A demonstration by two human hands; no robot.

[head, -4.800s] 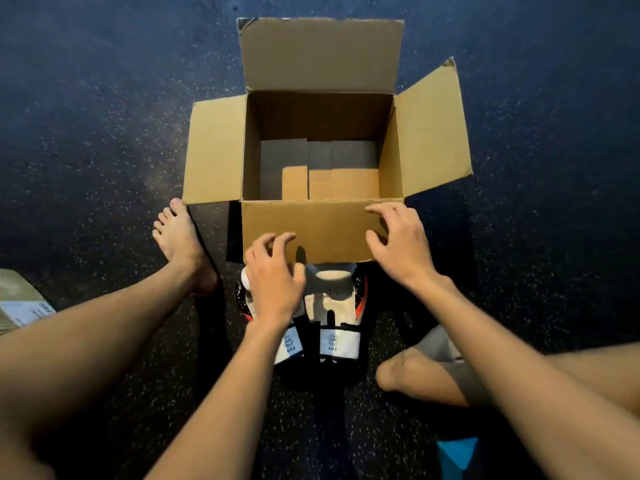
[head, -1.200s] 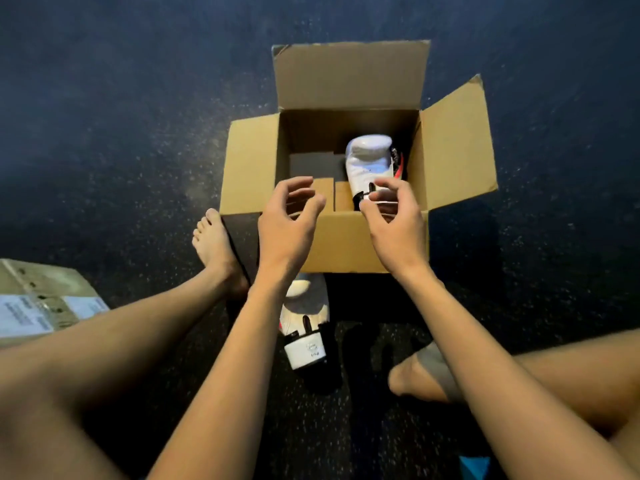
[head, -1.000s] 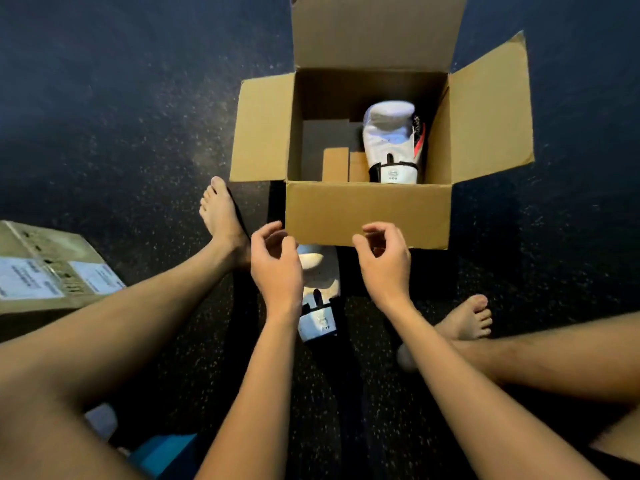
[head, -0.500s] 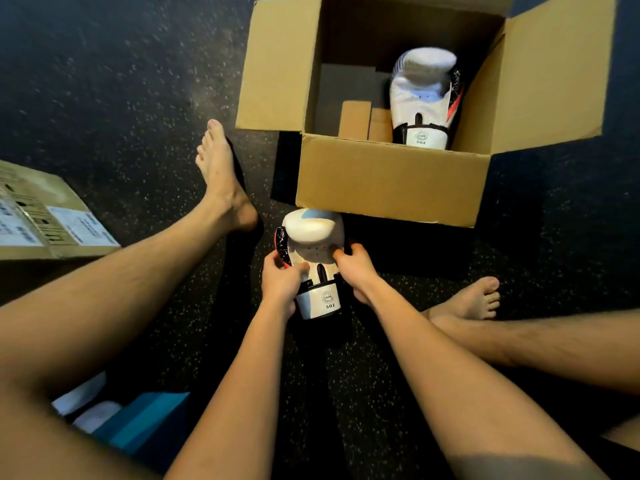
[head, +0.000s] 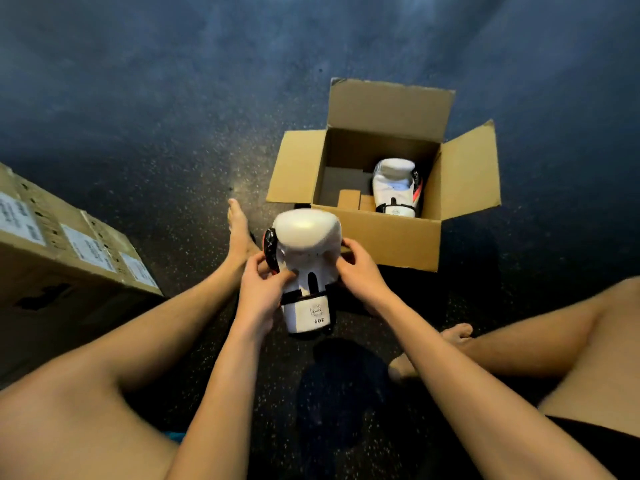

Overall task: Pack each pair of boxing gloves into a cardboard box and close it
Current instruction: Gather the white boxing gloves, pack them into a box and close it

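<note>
A white boxing glove with a black wrist band and a white cuff is lifted off the floor, just in front of the open cardboard box. My left hand grips its left side and my right hand grips its right side. A second white glove stands inside the box against its right wall, cuff toward me. All four flaps of the box stand open. Brown cardboard pieces lie on the box bottom to the left of that glove.
A large closed cardboard box with white labels sits on the floor at the left. My bare legs and feet lie on the dark speckled floor either side of the held glove; my left foot is close to the open box's left corner.
Both hands took hold of the second glove on the floor and lifted it up toward the box. The view tilted up and left, so the box now sits further right.
</note>
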